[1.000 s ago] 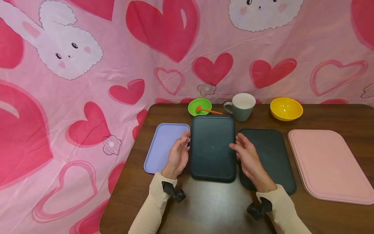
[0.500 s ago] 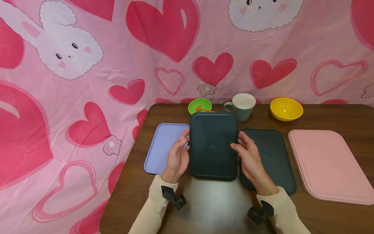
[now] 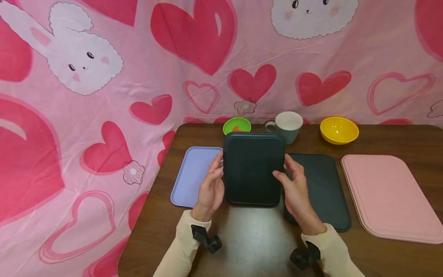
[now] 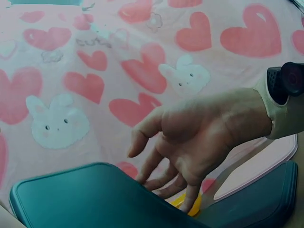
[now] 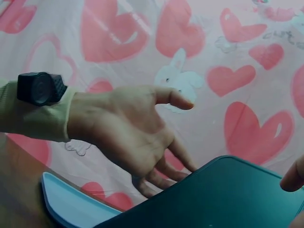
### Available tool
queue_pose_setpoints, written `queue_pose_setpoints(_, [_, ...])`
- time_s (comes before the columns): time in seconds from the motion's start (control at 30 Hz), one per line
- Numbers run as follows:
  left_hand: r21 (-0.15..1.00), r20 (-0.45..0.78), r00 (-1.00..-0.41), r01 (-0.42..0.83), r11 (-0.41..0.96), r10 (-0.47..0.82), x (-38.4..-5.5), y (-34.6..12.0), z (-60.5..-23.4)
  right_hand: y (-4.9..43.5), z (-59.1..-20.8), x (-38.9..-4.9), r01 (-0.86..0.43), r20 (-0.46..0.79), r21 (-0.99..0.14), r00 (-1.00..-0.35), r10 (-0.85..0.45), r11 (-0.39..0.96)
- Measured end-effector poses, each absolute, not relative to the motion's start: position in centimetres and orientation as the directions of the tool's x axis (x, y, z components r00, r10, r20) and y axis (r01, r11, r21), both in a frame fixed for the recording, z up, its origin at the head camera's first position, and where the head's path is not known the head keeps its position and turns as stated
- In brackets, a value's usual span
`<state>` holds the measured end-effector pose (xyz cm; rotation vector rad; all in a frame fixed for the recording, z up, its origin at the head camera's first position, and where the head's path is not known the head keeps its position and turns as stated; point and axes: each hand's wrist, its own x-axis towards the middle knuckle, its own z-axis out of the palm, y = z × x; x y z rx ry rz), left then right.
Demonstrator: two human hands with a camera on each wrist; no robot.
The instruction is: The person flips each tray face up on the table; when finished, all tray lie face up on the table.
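A dark green tray (image 3: 254,169) is held between my two hands, its far edge raised higher than its near edge. My left hand (image 3: 210,188) supports its left side with extended fingers, and the thumb stands apart from the tray in the right wrist view. On the other side, my right hand (image 3: 295,188) has its fingers along the tray's edge; its thumb overlaps the tray's face in the head view but stands off it in the left wrist view. Under the left hand lies a lavender tray (image 3: 188,181), partly covered. A second dark green tray (image 3: 320,188) lies beside the right hand.
A pink board (image 3: 391,196) lies at the right. Along the table's back stand a green bowl (image 3: 230,125) with an orange utensil (image 3: 237,129), a grey-green mug (image 3: 290,130) and a yellow bowl (image 3: 339,130). A heart-patterned cloth (image 3: 197,38) hangs behind the table (image 3: 256,246).
The held tray has risen and tilted, its far edge coming up and now covering most of the orange utensil. Both hands stay at its sides, moving little.
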<state>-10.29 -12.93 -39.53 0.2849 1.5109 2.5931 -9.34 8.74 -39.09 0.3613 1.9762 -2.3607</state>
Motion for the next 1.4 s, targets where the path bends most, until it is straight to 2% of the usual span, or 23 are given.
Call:
queue_pose_setpoints(0.13, [0.859, 0.127, -0.976, 0.019, -0.511, 0.176, -10.2, -12.8, -39.6, 8.4, -39.2, -9.1, 0.133, -0.162, -0.97, -0.978, 0.13, -0.203])
queue_pose_setpoints(0.53, [0.79, 0.262, -0.964, 0.186, -0.584, 0.047, -10.1, -12.3, -39.8, 8.2, -38.7, -8.4, -0.014, -0.052, -0.926, -0.985, 0.163, -0.377])
queue_pose_setpoints(0.77, [0.728, 0.229, -0.973, 0.175, -0.663, -0.004, -10.6, -12.0, -40.1, 7.5, -39.1, -8.2, -0.193, 0.071, -0.866, -0.96, 0.27, -0.461])
queue_pose_setpoints(1.0, [0.653, 0.229, -0.971, 0.2, -0.73, -0.061, -10.8, -11.9, -40.6, 6.9, -39.9, -7.9, -0.39, 0.228, -0.738, -0.912, 0.341, -0.551])
queue_pose_setpoints(1.2, [0.609, 0.208, -0.976, 0.177, -0.773, -0.06, -10.7, -12.3, -40.5, 6.1, -40.5, -7.6, -0.487, 0.339, -0.675, -0.872, 0.352, -0.554])
queue_pose_setpoints(1.4, [0.641, 0.24, -0.97, 0.177, -0.747, -0.025, -10.7, -12.9, -40.4, 5.8, -40.8, -7.4, -0.479, 0.354, -0.721, -0.875, 0.329, -0.5])
